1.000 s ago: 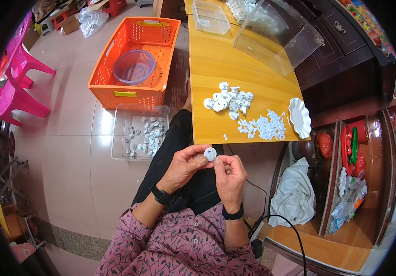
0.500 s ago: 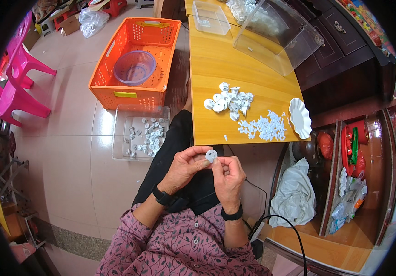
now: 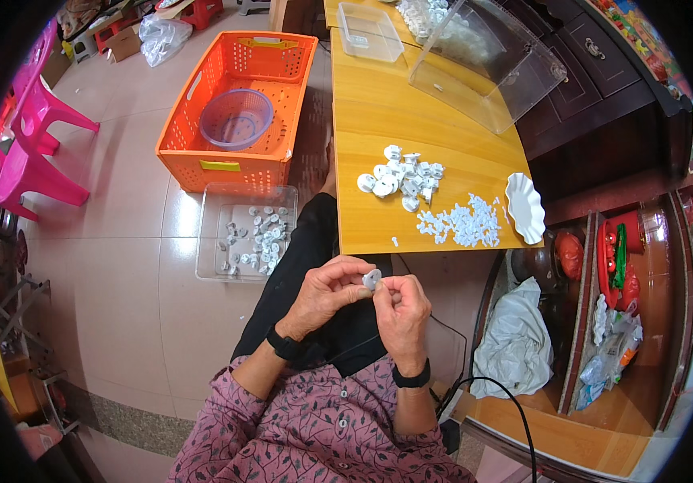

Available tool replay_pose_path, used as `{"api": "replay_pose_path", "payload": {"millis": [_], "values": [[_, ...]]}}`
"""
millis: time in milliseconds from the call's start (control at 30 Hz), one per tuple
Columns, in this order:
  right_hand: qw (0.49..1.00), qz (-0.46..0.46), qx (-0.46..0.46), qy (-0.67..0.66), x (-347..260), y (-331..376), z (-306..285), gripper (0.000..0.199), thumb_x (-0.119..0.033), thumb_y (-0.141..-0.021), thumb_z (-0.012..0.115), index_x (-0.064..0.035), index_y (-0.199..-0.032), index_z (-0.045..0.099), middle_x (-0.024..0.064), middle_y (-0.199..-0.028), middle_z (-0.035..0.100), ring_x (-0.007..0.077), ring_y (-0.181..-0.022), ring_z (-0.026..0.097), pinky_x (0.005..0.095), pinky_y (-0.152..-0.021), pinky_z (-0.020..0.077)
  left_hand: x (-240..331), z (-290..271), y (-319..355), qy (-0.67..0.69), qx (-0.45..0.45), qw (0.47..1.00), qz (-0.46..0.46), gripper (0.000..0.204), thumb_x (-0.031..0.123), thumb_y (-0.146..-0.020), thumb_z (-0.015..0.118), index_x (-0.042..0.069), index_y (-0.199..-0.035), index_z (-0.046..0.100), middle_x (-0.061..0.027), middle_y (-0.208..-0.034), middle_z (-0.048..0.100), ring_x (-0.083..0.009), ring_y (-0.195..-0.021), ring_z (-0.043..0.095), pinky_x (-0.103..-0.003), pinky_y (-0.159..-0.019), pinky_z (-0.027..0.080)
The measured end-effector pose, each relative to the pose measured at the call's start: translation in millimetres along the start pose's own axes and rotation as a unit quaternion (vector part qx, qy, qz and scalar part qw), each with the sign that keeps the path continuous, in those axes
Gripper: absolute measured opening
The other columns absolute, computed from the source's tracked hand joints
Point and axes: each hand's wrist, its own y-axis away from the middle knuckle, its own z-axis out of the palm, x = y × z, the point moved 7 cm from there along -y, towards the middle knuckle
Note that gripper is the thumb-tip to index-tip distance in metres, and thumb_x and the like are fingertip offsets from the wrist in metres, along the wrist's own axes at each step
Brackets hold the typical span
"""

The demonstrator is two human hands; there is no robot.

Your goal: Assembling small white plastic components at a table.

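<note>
Above my lap, just off the table's near edge, a small round white plastic part [image 3: 372, 278] is pinched between thumb and fingers of my left hand [image 3: 322, 294]. My right hand [image 3: 403, 318] is closed too, its thumb and forefinger at the part's right lower side; whether a tiny piece sits in that pinch is hidden. The part is tilted, nearly edge-on. On the wooden table [image 3: 379, 97] beyond lie a pile of similar round white parts [image 3: 399, 179] and, to its right, a heap of tiny white pieces [image 3: 469, 222].
A clear box [image 3: 205, 256] holding several white parts stands on the floor at left, before an orange crate [image 3: 177, 133] with a purple basket [image 3: 238, 121]. A scalloped white dish [image 3: 524, 208] edges the table's right side. A black cable [image 3: 515, 398] runs at lower right.
The round white part has turned from facing upward to nearly edge-on and sits slightly lower. Both hands have shifted only a little.
</note>
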Motion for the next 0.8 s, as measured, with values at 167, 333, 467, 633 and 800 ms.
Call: {"api": "replay_pose_path", "payload": {"millis": [167, 333, 467, 633, 800], "values": [[0.999, 0.026, -0.008, -0.021, -1.0, 2.9, 3.7, 0.011, -0.003, -0.087, 0.070, -0.0009, -0.088, 0.059, 0.0104, -0.079, 0.059, 0.0209, -0.060, 0.059, 0.0342, -0.052, 0.0466, 0.5, -1.9, 0.9, 0.003, 0.005, 1.000, -0.010, 0.031, -0.002, -0.086, 0.073, 0.000, -0.116, 0.068, -0.0083, -0.115, 0.062, -0.0165, -0.105, 0.063, -0.029, -0.095, 0.053], [0.989, 0.094, -0.021, -0.116, 21.1, 7.1, 10.7, 0.008, -0.005, -0.092, 0.067, 0.0006, -0.094, 0.062, 0.0078, -0.082, 0.065, 0.0130, -0.064, 0.062, 0.0290, -0.055, 0.0495, 3.2, -2.7, 0.0, -0.004, 0.004, 1.000, 0.005, 0.031, -0.002, -0.087, 0.072, -0.001, -0.118, 0.067, -0.0080, -0.115, 0.062, -0.0164, -0.104, 0.064, -0.029, -0.094, 0.054], [0.963, 0.154, -0.038, -0.218, 17.1, 6.2, 13.0, 0.008, -0.006, -0.095, 0.065, 0.0016, -0.095, 0.063, 0.0070, -0.084, 0.069, 0.0093, -0.066, 0.062, 0.0257, -0.057, 0.0506, 0.9, -3.9, 1.2, 0.065, 0.015, 0.997, -0.026, 0.030, -0.002, -0.089, 0.069, -0.003, -0.120, 0.065, -0.0086, -0.114, 0.064, -0.0171, -0.102, 0.066, -0.031, -0.090, 0.057], [0.973, 0.123, -0.041, -0.189, 18.5, 4.8, 10.9, 0.008, -0.006, -0.095, 0.064, 0.0016, -0.094, 0.062, 0.0063, -0.083, 0.069, 0.0083, -0.066, 0.062, 0.0244, -0.057, 0.0503, -1.5, -4.3, 1.6, 0.080, 0.014, 0.996, -0.032, 0.030, -0.001, -0.090, 0.068, -0.004, -0.120, 0.064, -0.0094, -0.114, 0.066, -0.0179, -0.101, 0.067, -0.031, -0.089, 0.058], [0.985, 0.088, -0.039, -0.140, 15.8, 3.0, 11.4, 0.007, -0.005, -0.093, 0.066, 0.0009, -0.092, 0.061, 0.0074, -0.081, 0.066, 0.0110, -0.065, 0.062, 0.0269, -0.056, 0.0495, -0.1, -3.9, 1.8, 0.083, 0.017, 0.996, -0.030, 0.031, -0.002, -0.090, 0.068, -0.004, -0.121, 0.064, -0.0093, -0.113, 0.066, -0.0181, -0.101, 0.067, -0.031, -0.089, 0.058]]}}
